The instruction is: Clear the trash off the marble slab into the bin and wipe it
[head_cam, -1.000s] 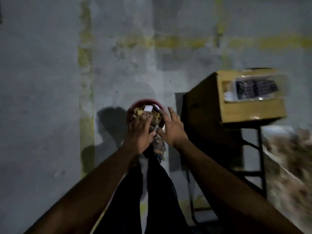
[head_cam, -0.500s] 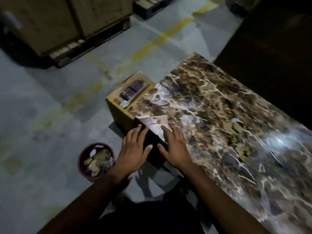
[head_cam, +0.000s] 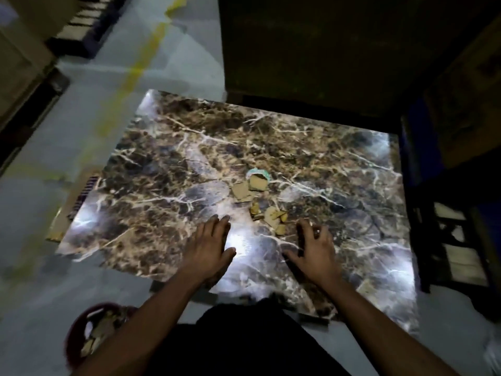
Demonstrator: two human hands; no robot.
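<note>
One red bin (head_cam: 81,337) of scraps sits on the floor, left of and below the left hand (head_cam: 208,246), which lies flat, fingers together. A small cluster of cardboard scraps (head_cam: 260,202) lies just beyond both hands on the marble slab (head_cam: 162,172). The right hand (head_cam: 314,246) hovers, fingers loosely curled, empty. Half a second ago both hands were at the slab's corner.

The scene is dim. Bright glare patches lie on the polished marble slab (head_cam: 189,158), strongest between the left hand (head_cam: 208,245) and the right hand (head_cam: 314,248). The upper right is nearly black. Motion blur smears the floor (head_cam: 40,253) and frame edges; wide-angle distortion bends the borders.
</note>
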